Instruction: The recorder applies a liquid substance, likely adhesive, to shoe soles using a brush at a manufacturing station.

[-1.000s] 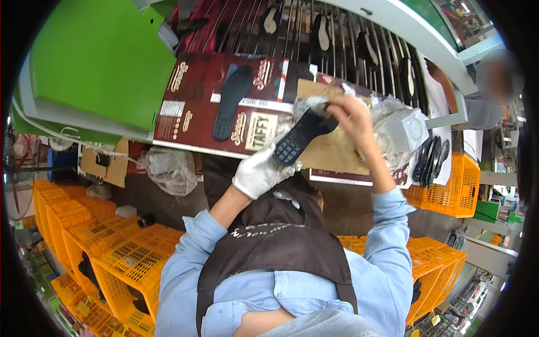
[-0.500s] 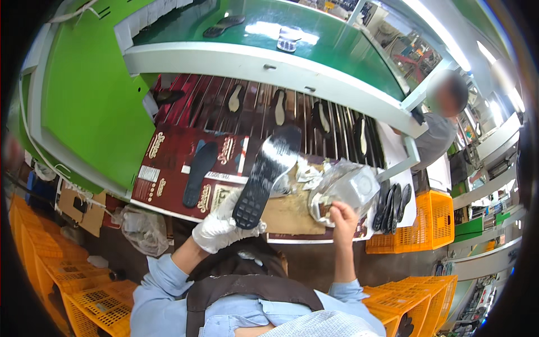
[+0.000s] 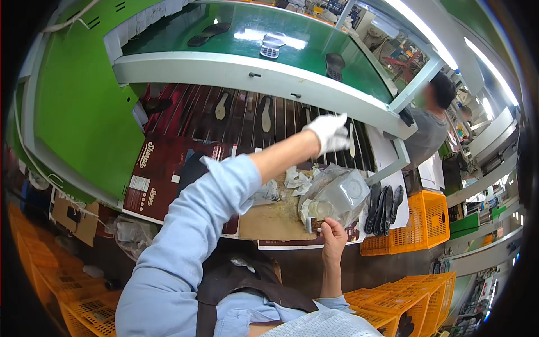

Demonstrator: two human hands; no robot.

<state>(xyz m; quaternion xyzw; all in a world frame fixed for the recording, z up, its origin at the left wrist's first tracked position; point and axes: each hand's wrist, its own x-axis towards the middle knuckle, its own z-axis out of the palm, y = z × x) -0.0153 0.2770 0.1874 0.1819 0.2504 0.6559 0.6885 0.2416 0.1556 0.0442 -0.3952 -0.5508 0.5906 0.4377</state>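
Pinched close, the thumb and finger of your bare right hand (image 3: 334, 236) seem to hold a small brown thing (image 3: 316, 224) in front of the clear plastic tub (image 3: 351, 191). Your left hand (image 3: 331, 135), in a white glove, is up over the rack of metal bars (image 3: 242, 121). It is blurry, so I can't tell if it is closed on anything. One black sole with a pale stripe (image 3: 352, 147) is just beside the glove, and I can't tell if they touch.

To make this reach well, I think you should go gently and lift your elbow, so your blue sleeve (image 3: 179, 230) doesn't rub the dark sole (image 3: 192, 167) under it. Soles are best held by their edges, I'd guess. Keep the brown thing low over the brown cardboard (image 3: 275, 226), so any drips would land there.

Some bits are hard to see. Your sleeve covers most of that dark sole. Your glove hides part of the rack. The brown thing is too small for me to name. The crumpled plastic bag (image 3: 323, 185) makes it hard to see what's in it.
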